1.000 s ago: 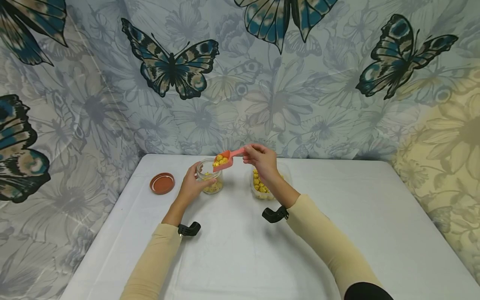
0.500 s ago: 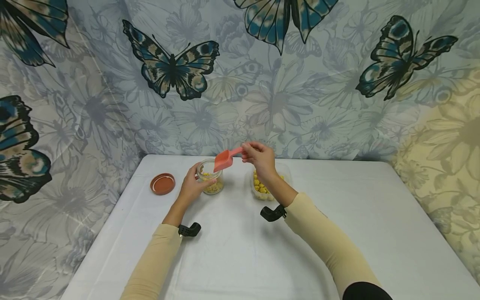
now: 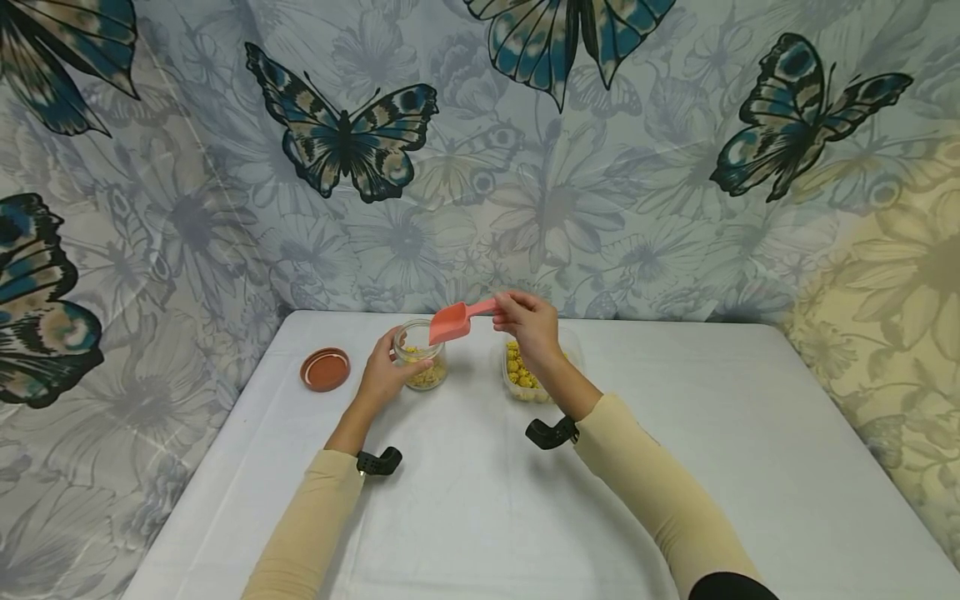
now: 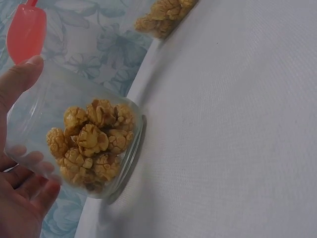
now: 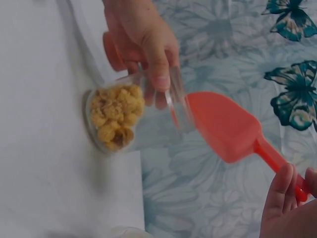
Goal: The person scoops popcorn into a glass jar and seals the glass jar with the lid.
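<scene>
My left hand (image 3: pixel 385 371) grips a clear glass jar (image 4: pixel 54 94) standing on the table, thumb on the near side and fingers round the far side. Caramel popcorn (image 4: pixel 91 144) fills the lower part of the jar. In my right hand (image 3: pixel 531 327) the handle of a coral-red scoop (image 3: pixel 450 323) is pinched between thumb and fingers. The scoop's bowl holds no popcorn and its front edge is right at the jar's open mouth, as the right wrist view also shows. Partly hidden below my right hand stands a clear plastic tub (image 3: pixel 525 392) of popcorn.
A brown-red jar lid (image 3: pixel 325 369) lies to the left of the jar. All stands on a table with a white cloth (image 3: pixel 465 492). A fabric backdrop (image 3: pixel 525 225) with butterflies rises close behind the table's back edge.
The popcorn in the scoop has gone into the jar, whose fill is higher. The scoop tipped down, then my right hand drew slightly right. My left hand stays on the jar.
</scene>
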Available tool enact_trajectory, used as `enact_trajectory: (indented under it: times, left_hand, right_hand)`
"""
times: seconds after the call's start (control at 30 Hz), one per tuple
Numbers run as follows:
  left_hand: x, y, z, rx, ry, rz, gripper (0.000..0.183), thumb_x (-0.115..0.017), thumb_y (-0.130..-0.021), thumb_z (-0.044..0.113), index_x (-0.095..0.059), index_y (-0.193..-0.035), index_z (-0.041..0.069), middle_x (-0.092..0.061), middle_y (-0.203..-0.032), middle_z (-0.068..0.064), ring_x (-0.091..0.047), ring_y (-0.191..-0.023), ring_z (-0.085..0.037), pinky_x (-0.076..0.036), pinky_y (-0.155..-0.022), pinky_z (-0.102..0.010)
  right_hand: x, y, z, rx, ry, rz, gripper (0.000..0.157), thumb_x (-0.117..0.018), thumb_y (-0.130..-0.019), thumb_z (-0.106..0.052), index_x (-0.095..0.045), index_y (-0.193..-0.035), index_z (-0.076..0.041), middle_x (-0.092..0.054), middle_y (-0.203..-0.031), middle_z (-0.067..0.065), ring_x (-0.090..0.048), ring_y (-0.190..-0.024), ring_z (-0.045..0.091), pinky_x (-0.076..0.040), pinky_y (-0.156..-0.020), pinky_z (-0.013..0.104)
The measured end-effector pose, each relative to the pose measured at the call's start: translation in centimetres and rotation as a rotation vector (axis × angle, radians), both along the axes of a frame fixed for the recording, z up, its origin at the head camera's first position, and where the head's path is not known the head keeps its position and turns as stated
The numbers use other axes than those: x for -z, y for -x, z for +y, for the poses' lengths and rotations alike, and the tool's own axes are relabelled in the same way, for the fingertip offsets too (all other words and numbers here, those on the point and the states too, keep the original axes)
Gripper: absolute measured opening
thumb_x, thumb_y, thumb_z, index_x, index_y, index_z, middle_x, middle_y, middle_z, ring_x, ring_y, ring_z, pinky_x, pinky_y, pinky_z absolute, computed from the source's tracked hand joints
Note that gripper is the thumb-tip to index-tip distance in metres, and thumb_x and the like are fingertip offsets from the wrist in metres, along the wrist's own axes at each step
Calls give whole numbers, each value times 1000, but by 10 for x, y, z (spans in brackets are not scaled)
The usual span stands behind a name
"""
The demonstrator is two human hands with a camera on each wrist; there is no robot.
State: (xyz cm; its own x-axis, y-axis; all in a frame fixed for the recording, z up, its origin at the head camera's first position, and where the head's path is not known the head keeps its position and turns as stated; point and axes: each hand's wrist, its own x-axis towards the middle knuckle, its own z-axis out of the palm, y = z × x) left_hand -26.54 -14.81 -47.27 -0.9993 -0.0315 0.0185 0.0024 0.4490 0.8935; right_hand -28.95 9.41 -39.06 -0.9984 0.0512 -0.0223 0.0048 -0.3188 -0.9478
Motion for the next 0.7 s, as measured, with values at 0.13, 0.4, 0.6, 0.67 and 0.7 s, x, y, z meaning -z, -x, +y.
enact_trajectory:
  times: [0.13,0.4,0.6,0.67,0.7]
  left_hand:
    - [0,-1,0,1,-5,9,95,-81,-79,35,-26,-153,8,-36,-153,-13,-35,-142,-30,-34,-116,-48]
    - [1,-1,1,-4,-13,16,94,-81,-80,34,-27,-152,7,-39,-151,-13,-36,-141,-29,-34,-117,-47]
    - [-1,-1,1,-6,-19,2,94,-81,-80,34,-27,-152,8,-38,-152,-13,-35,-142,-28,-33,-117,-47]
    - [-2,-1,0,-9,-22,-6,94,-81,-79,34,-27,-152,8,-38,-152,-13,-35,-142,-28,-33,-117,-47]
    - [-2,-1,0,-9,-23,-9,95,-81,-79,34,-27,-152,8,-38,-152,-13,-35,-142,-28,-33,-117,-47]
  right_hand:
    - [1,0,1,-3,17,-16,20,-67,-92,-15,-64,-105,1,-69,-75,1,-65,-60,9,-59,-61,21]
    - [4,-2,2,2,52,-31,13,-64,-94,-9,-62,-103,1,-69,-71,0,-65,-58,8,-58,-59,20]
    - [6,-1,2,12,46,-41,17,-66,-93,-10,-63,-104,3,-70,-71,0,-65,-57,8,-58,-60,21]
    - [6,-1,2,15,46,-46,19,-66,-93,-11,-63,-105,4,-70,-71,0,-65,-58,8,-58,-60,21]
    - [6,-1,3,16,46,-49,20,-65,-93,-10,-63,-106,5,-70,-71,0,-65,-58,8,-58,-60,20]
